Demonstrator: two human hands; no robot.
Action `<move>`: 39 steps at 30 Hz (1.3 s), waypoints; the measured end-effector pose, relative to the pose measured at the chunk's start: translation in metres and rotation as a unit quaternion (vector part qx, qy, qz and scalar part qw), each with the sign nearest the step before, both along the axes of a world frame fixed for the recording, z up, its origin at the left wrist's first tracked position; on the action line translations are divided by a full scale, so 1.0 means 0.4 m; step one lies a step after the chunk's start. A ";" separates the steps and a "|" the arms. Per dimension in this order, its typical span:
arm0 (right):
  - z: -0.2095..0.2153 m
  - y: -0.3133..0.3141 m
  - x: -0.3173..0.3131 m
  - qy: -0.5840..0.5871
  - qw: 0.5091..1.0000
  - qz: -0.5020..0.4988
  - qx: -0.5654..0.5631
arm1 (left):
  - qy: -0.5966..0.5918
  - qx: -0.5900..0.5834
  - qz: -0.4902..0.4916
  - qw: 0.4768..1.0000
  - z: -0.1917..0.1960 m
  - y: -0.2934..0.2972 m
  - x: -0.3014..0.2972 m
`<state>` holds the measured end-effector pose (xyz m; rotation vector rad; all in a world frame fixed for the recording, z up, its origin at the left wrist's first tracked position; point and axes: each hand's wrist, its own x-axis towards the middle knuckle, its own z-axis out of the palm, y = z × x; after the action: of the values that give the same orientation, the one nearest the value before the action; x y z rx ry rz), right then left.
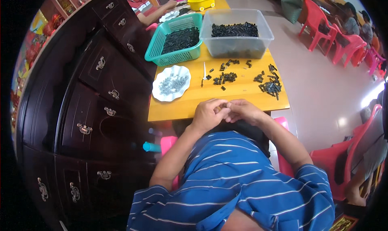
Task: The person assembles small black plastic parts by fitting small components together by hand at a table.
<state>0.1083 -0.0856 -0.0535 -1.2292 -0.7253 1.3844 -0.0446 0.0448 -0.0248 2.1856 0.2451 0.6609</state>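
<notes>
My left hand and my right hand meet at the near edge of the yellow wooden table. The fingers of both are closed around a small dark part, which they mostly hide. Beyond them lies a loose group of short black cylindrical parts. A larger heap of such parts is to the right. On the left, a white scalloped plate holds many small, thin, silvery pieces. A slim white stick-like tool lies just right of the plate.
A green perforated basket and a clear plastic bin, both holding black parts, stand farther back. Beyond is a yellow tub, with another person seated nearby. Dark wooden drawers line the left; pink chairs stand right.
</notes>
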 end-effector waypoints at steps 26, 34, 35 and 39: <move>0.655 -0.197 -0.288 0.222 0.845 0.355 0.333 | 0.073 -0.194 -0.006 0.978 -0.055 0.063 -0.074; 0.542 -0.244 -0.303 0.250 0.819 0.368 0.362 | 0.088 -0.183 -0.012 0.979 -0.058 0.062 -0.091; 0.536 -0.241 -0.311 0.252 0.816 0.370 0.366 | 0.088 -0.181 -0.009 0.979 -0.064 0.063 -0.096; 0.584 -0.222 -0.299 0.255 0.813 0.356 0.382 | 0.087 -0.165 -0.022 0.982 -0.049 0.064 -0.087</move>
<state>-0.0113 -0.1743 0.1802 0.1076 -1.2457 1.6467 -0.0793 0.0703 -0.0446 1.9216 0.3700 0.3722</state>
